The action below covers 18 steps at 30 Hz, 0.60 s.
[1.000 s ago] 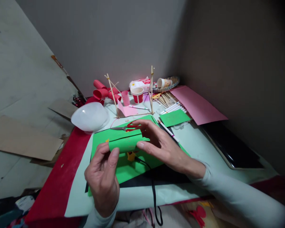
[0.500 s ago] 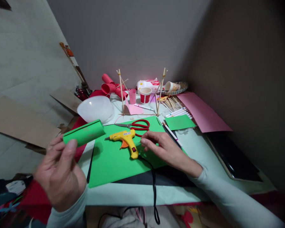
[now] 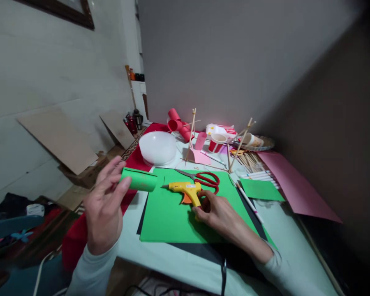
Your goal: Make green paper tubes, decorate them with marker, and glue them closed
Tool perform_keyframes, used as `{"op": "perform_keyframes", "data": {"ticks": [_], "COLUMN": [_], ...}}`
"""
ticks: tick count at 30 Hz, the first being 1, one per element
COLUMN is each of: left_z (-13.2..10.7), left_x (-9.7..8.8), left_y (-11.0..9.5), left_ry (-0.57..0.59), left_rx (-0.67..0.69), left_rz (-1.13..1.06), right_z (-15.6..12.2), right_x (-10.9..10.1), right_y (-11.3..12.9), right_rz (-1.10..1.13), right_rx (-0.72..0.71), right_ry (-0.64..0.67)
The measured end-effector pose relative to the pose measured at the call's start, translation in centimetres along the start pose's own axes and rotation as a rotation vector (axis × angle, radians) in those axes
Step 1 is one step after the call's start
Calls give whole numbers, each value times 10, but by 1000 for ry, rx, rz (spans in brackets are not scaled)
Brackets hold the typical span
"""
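Between the thumb and fingers of my left hand (image 3: 106, 205) is a rolled green paper tube (image 3: 138, 179), held in the air left of the work surface. My right hand (image 3: 217, 211) has its thumb and fingers closed around the handle of a yellow hot glue gun (image 3: 185, 189) with an orange trigger. The gun's nozzle points left, and it lies low over a stack of green paper sheets (image 3: 166, 224). Just behind it are red-handled scissors (image 3: 207, 179), blades toward the left.
A white bowl (image 3: 158, 149) stands at the back left. Stick frames (image 3: 191, 135), a red-and-white paper cup (image 3: 217, 143) and red paper tubes (image 3: 174, 124) stand at the back. Pink paper (image 3: 299, 185), a green piece (image 3: 260, 189) and a marker (image 3: 249, 202) lie on the right.
My right hand has come down onto the glue gun's handle and closed on it. My left hand still holds the green tube. The view has turned left.
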<state>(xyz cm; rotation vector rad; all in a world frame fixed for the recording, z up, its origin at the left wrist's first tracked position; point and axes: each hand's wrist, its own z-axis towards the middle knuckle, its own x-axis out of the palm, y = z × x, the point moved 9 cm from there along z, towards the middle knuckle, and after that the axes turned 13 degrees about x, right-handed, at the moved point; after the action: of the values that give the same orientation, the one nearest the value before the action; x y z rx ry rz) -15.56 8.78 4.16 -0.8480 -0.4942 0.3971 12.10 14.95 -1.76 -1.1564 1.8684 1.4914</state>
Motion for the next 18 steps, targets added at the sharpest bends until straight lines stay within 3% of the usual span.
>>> {"op": "perform_keyframes", "data": {"ticks": [5,8,10,14,18], "left_z": [1,2,3,4,2], "left_x": [5,4,3,7,20], "left_y": [20,24,26,31,32], "left_ry": [-9,-29,-48,-69,-32], "left_rx": [-151,-175,-178,-209,-244], "left_rz": [-103,-138,-151,-175,-182], "right_z": [12,11,3,-23,-42], "right_x": [-1,-1,0,8,15], "right_y": [-7,-13,-17,-22,-21], "right_rz": [124,239,425,1038,1273], "right_rx": [58,79,99,186,217], "right_ry": [55,109,183,373,488]}}
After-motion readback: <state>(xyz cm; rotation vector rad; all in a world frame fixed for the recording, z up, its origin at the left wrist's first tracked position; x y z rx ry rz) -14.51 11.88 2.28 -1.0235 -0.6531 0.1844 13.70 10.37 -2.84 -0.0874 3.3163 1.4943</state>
